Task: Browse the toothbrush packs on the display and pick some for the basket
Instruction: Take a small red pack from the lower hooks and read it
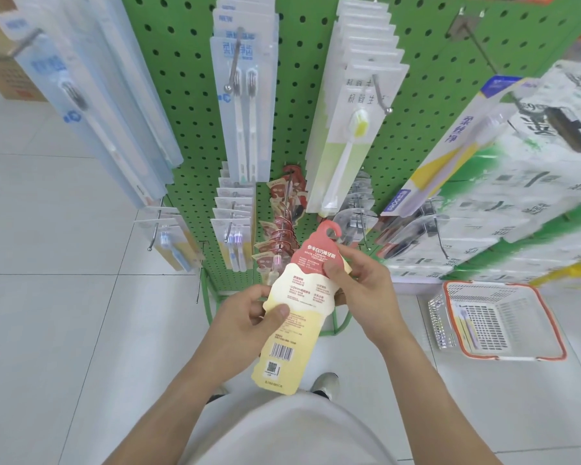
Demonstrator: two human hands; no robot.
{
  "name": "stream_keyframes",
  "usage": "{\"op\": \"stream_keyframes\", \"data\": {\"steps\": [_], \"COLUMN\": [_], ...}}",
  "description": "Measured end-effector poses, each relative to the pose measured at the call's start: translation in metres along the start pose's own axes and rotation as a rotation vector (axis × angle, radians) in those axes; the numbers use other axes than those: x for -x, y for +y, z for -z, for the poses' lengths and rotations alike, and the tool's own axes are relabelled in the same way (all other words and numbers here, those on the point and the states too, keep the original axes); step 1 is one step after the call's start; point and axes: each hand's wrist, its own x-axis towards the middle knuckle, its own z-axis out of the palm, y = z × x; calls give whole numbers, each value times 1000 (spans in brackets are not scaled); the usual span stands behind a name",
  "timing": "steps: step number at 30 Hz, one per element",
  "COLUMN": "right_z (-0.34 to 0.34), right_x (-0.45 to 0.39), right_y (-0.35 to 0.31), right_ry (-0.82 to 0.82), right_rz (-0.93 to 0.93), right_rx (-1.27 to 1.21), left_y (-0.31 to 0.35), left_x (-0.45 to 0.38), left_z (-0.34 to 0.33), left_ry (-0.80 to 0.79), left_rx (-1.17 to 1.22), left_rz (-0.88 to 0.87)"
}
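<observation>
While both hands hold it in front of the green pegboard display point(420, 105), a pink-and-cream toothbrush pack point(294, 310) shaped like an ice-cream bar faces the camera with its printed back: text blocks, a barcode and a QR code low down, and a hook-shaped hanger at its pink top. The left hand point(249, 317) has its grip on the pack's left edge about midway, thumb pressed on the cream card and the other fingers curled behind. The right hand point(363, 280) pinches the upper right edge, thumb on the pink part and fingers behind it. The pack tilts, top toward the display and bottom toward the person's body.

Just behind the pack, a peg carries a row of red and brown packs point(284, 216) of similar shape. Higher on the display hang clear-fronted toothbrush packs: a blue-lettered twin pack point(245, 95) at centre, a pale green pack with a yellow-bristled brush point(353, 129) to its right, and long blue-white packs point(91, 102) at the left. Smaller packs with purple brushes point(233, 226) hang on the lower pegs.

On the white tiled floor point(64, 313) to the right stands a white basket with an orange rim point(497, 320); one toothbrush pack point(465, 325) lies inside at its left. Stacked white-and-green wrapped bundles point(524, 182) fill the right side.
</observation>
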Motion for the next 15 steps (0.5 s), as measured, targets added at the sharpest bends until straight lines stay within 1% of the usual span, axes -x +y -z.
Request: {"op": "stream_keyframes", "data": {"steps": [4,7,9,11,15], "right_z": [2,4,6,7,8], "right_x": [-2,-1,0,2,5], "right_y": [0,1,0,-1,3], "right_ry": [53,62,34,-30,-114], "right_rz": [-17,-27,-32,-28,-11], "right_rx": [-9,-27,-29,-13,124], "left_y": [-4,-6,-5,-5,-4], "left_x": [-2,-2,-1,-1,-2], "left_z": [4,6,7,7,7], "left_ry": [-2,-25,-24,-2,42], "left_rx": [-23,49,68,68,42], "left_rz": [-6,3,0,-7,-23]}}
